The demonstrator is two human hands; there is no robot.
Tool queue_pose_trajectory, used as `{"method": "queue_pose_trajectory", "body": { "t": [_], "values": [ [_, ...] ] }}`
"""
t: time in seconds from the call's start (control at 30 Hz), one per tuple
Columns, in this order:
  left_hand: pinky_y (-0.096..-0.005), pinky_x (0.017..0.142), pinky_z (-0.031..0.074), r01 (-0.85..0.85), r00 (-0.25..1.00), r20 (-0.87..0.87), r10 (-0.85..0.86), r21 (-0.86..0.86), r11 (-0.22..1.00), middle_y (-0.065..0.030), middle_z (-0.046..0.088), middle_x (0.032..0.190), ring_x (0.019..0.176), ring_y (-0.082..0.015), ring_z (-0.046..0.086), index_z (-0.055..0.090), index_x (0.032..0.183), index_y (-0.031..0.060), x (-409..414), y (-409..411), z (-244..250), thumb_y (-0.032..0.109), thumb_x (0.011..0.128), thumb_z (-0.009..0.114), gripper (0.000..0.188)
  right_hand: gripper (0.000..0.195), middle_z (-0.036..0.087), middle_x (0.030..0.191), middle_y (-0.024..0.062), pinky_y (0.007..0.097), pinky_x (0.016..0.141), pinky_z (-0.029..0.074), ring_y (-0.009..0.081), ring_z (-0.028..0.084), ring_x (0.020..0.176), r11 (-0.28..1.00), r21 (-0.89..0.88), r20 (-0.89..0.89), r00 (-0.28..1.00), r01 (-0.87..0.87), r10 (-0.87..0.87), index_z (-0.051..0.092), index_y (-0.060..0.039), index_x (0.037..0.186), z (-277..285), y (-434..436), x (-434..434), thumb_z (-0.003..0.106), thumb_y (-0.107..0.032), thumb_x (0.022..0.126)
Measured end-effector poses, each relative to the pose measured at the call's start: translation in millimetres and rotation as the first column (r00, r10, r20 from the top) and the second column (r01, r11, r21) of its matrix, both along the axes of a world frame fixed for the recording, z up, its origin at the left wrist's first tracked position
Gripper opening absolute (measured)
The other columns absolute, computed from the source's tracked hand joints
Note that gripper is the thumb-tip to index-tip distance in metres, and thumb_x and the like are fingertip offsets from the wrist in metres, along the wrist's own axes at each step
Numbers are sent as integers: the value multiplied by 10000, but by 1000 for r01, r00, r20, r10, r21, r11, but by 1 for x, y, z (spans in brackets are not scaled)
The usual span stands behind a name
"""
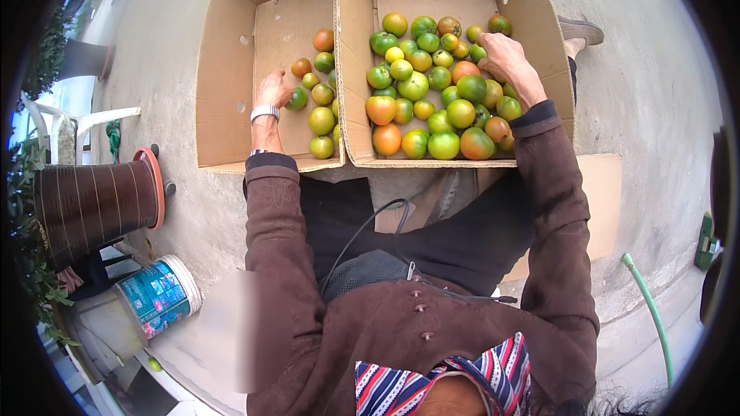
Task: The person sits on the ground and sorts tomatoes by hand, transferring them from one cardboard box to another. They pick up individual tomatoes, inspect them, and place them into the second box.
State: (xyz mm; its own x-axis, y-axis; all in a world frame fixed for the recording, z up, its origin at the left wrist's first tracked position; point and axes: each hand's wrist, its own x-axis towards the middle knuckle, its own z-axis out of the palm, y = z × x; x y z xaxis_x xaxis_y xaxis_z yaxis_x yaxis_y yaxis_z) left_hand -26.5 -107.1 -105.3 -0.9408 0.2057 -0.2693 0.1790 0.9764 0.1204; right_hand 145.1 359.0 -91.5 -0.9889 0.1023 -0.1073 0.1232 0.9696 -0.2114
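Two open cardboard boxes stand side by side in front of me. The left cardboard box point(225, 75) holds several green and reddish tomatoes, mostly along its right side. Inside it is my left hand point(274, 90), fingers curled, just beside a green tomato point(296, 99); its fingertips are partly hidden. Many green, yellow and orange tomatoes lie in the right cardboard box point(354, 69). My right hand point(503, 58) reaches into that box at the upper right, its fingers at a small green tomato point(477, 53). Whether either hand grips a tomato is unclear.
Another person's shoe point(581, 30) is beyond the right box. At left are a brown plant pot point(101, 208), a white plastic chair point(87, 121) and a labelled bucket point(159, 297). A green hose point(650, 312) lies at right; flat cardboard point(601, 202) is on the floor.
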Motion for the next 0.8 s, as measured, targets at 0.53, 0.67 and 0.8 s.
{"method": "queue_pose_trajectory", "body": {
  "t": [0.53,0.67,0.8],
  "values": [
    [-497,585,481,169,971,-218,-100,329,929,-229,623,673,649,-428,635,600,1084,32,211,90,71,442,990,521,428,262,681,786,153,416,665,532,315,682,786,987,-136,199,974,-80,106,675,-25,785,8,-25,22,775,-203,621],
    [-497,565,484,202,963,-236,-132,302,932,-218,619,629,616,-422,642,572,1164,-9,209,91,70,529,932,576,586,325,711,874,148,407,718,551,320,693,864,986,-126,224,966,-105,132,722,-36,869,-6,-26,20,788,-252,636],
    [-474,565,501,309,940,-258,-225,359,881,-203,637,645,622,-413,652,573,1168,-4,208,85,75,537,899,614,606,321,729,947,151,397,744,563,313,705,904,996,-73,378,923,-42,67,741,-44,879,-6,-36,10,787,-272,657]
  ]
}}
